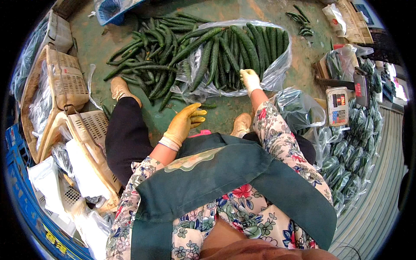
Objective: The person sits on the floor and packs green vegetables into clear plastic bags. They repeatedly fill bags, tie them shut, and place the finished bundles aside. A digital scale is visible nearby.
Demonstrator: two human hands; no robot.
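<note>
My right hand [250, 81], in a pale glove, has its fingers closed at the near end of a long green cucumber [229, 54]. That cucumber lies on a row of others side by side on a clear plastic sheet or bag [277, 69]. In a yellow-coated glove, my left hand [182, 125] hovers in front of my lap, fingers apart and nothing in them. Beyond it spreads a loose heap of cucumbers [160, 41] on the green floor, touching the left side of the row.
Beige plastic crates [69, 80] line the left side. A blue crate [113, 11] stands at the far left. On the right are a digital scale [337, 106], a crumpled clear bag [299, 108] and many bagged cucumbers [346, 160]. A few small cucumbers [300, 19] lie far right.
</note>
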